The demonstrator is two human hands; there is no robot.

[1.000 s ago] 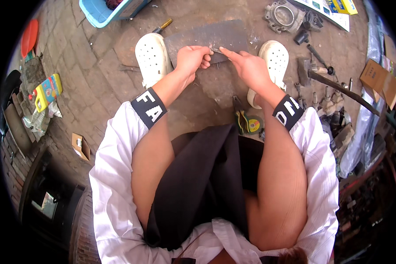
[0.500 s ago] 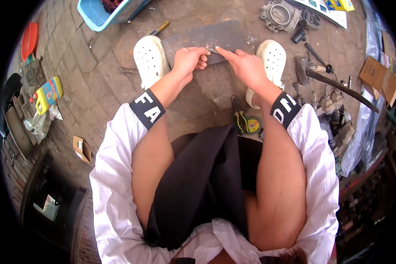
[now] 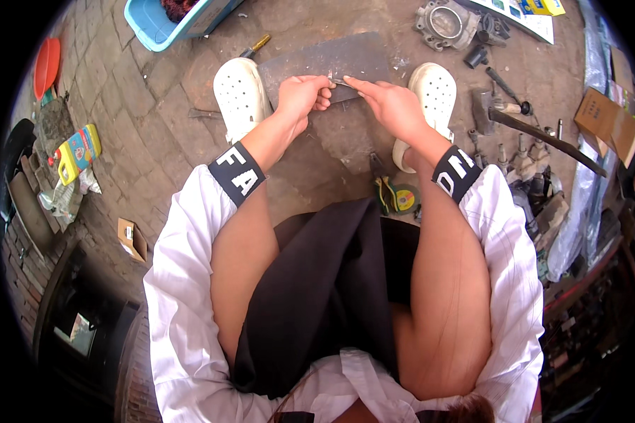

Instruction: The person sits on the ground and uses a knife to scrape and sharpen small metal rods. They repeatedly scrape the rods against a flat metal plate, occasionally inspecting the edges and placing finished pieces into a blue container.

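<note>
My left hand (image 3: 305, 96) is closed in a pinch, fingers curled, above a flat dark plate (image 3: 289, 67) lying on the ground between my shoes. A small, thin, light-coloured piece (image 3: 339, 82) stretches from its fingertips to my right hand (image 3: 394, 104). That hand is closed on the piece's other end, with its index finger laid along it. Its exact kind is too small to make out. The fingers hide both ends. My two hands are slightly apart, at nearly the same height.
White clogs (image 3: 241, 92) flank the plate. Rightward lie a hammer (image 3: 543, 137), a round metal casting (image 3: 444, 27) and several metal parts. Pliers and a yellow disc (image 3: 404, 199) lie by my right leg. A blue tub (image 3: 148, 32) and a yellow jug (image 3: 77, 154) stand leftward.
My right hand has shifted very slightly left. Both hands keep their hold on the thin piece; the things around have not moved noticeably.
</note>
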